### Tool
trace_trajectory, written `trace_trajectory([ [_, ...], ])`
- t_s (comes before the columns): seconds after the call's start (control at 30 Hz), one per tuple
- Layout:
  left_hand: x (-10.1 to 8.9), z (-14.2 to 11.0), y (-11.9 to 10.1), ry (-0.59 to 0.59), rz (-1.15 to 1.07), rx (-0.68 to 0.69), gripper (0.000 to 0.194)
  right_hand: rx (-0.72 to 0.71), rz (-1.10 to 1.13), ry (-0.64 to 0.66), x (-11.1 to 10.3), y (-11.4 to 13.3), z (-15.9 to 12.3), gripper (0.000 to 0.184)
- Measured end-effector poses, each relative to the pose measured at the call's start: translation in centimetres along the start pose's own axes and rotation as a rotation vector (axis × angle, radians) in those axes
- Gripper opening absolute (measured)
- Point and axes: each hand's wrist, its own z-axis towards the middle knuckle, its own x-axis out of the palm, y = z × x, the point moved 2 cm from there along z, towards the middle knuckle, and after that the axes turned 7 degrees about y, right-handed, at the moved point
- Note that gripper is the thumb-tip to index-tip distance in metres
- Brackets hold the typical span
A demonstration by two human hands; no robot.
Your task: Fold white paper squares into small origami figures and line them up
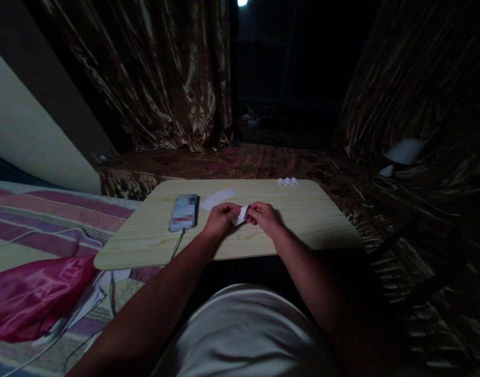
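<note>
Over the middle of a light wooden table, a small piece of white paper is held between both hands. My left hand pinches its left side, thumb on top. On the paper's right edge, the fingers of my right hand are closed. The paper looks folded, though its exact shape is partly covered by the fingers. Just beyond my left hand lie flat white paper strips. Several small folded white paper pieces sit in a row at the table's far edge.
A phone with a cable lies on the table's left part. Left of the table is a striped bedspread with a pink satin cloth and papers. Behind hang patterned curtains; a white lamp stands at right.
</note>
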Motion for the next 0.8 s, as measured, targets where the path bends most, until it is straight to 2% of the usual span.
trace_trajectory([
  [0.27, 0.27, -0.16, -0.48, 0.029, 0.067, 0.036, 0.017, 0.012, 0.003, -0.002, -0.05, 0.05, -0.06, 0.019],
  [0.4, 0.23, -0.11, -0.41, -0.017, 0.053, 0.020, 0.019, -0.001, 0.071, 0.016, -0.13, 0.41, -0.30, 0.023],
  [0.63, -0.02, 0.11, 0.07, -0.062, 0.062, 0.024, 0.023, -0.047, -0.102, 0.018, 0.13, 0.44, -0.44, 0.024],
  [0.8, 0.17, 0.01, -0.07, -0.050, 0.069, 0.001, 0.026, -0.029, -0.123, -0.017, 0.24, -0.11, -0.12, 0.017],
])
